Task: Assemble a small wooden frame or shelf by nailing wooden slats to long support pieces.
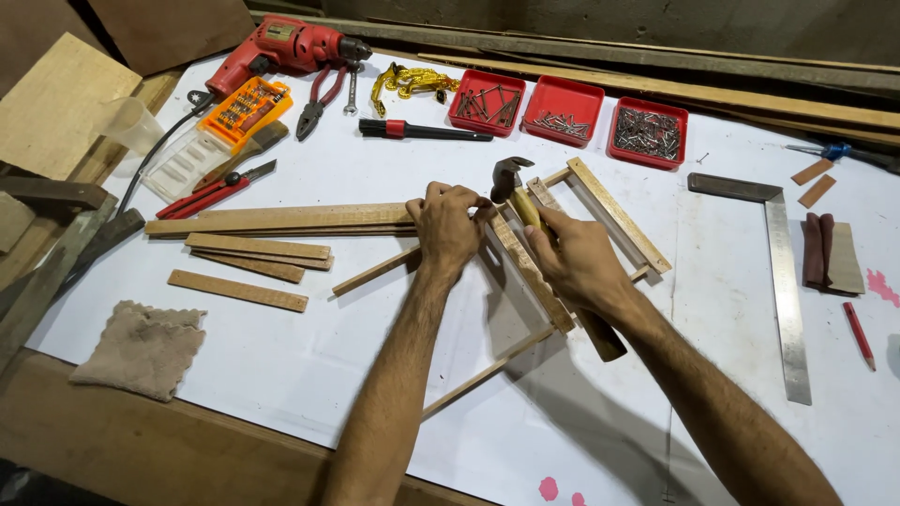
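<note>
White-covered workbench [281, 375], frame centre — left hand [448, 228] fingers pinched tight on something small at wooden frame [539, 272] corner; right hand [574, 258] fingers wrapped round claw hammer [511, 178] handle, head just beside left fingertips.

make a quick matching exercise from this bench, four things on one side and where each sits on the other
Things:
1. hammer
2. drill
3. cloth
4. steel square

Places:
A. near left edge of the bench
B. far left corner
C. in the right hand, by the wooden frame
D. right side, beside the red pencil

Pairs: 1-C, 2-B, 3-A, 4-D
</note>
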